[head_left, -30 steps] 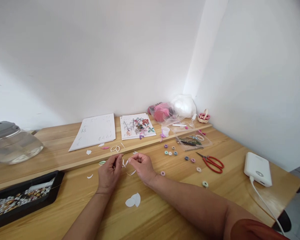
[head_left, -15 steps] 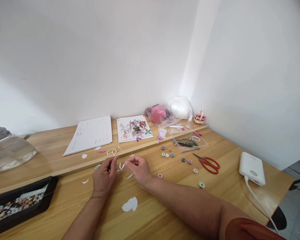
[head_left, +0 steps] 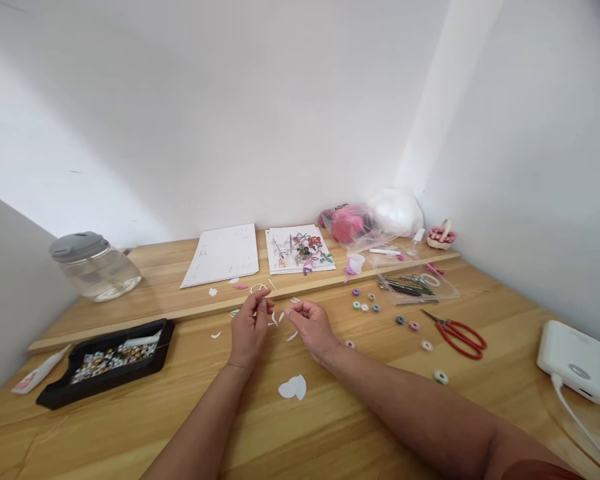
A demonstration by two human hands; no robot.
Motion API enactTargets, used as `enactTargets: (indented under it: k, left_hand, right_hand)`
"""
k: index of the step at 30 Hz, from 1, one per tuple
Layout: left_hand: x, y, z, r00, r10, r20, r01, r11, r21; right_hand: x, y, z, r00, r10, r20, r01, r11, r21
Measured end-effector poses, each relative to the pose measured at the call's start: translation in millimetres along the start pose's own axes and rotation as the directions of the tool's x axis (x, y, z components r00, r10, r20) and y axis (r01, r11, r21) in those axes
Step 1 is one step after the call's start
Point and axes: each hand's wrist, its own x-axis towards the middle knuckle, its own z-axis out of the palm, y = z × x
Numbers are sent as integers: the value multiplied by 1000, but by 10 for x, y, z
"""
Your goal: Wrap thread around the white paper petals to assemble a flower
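Note:
My left hand (head_left: 251,325) is raised over the wooden table, its thumb and fingers bent close together. Just right of it, my right hand (head_left: 314,329) pinches thumb and forefinger together; whatever is between those fingertips is too small to make out. A small gap separates the hands. Thin white petal-shaped pieces (head_left: 275,319) lie between them, and another white sliver (head_left: 293,336) is beside my right fingers. White rounded cut-outs (head_left: 293,387) overlap on the table nearer to me. A curved white piece (head_left: 216,335) is left of my left hand.
A black tray of beads (head_left: 115,360) and a lidded jar (head_left: 97,267) stand left. Behind are paper sheets (head_left: 223,255) and wire flowers (head_left: 307,250). Small spools (head_left: 414,326), red-handled scissors (head_left: 463,338), a clear tray (head_left: 447,288) and a white power bank (head_left: 575,360) are right.
The view has shifted left, showing the whole jar and bead tray. My left fingers have loosened slightly; the thin yellowish loop seen earlier by my right fingers no longer shows clearly.

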Motion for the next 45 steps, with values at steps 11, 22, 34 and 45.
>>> enactTargets:
  k: [11,22,34,45]
  left_hand:
    - [-7,652,-124,945,-297,136,327,873,-361]
    - [-27,1003,-263,964,-226,138,263,877,-403]
    - [-128,1158,-261,926,-245,286,363,783,-505]
    - [-137,1133,-234,900,-264,347,419,742,-523]
  right_hand:
    - [-99,-466,45,996,57,70,-64,992,107]
    - [-261,-777,69,985,6,174,-28,992,122]
    - [-289,-891,61,979,-68,194,40,988,149]
    - [-296,-946,56,986,-29,163,7,991,132]
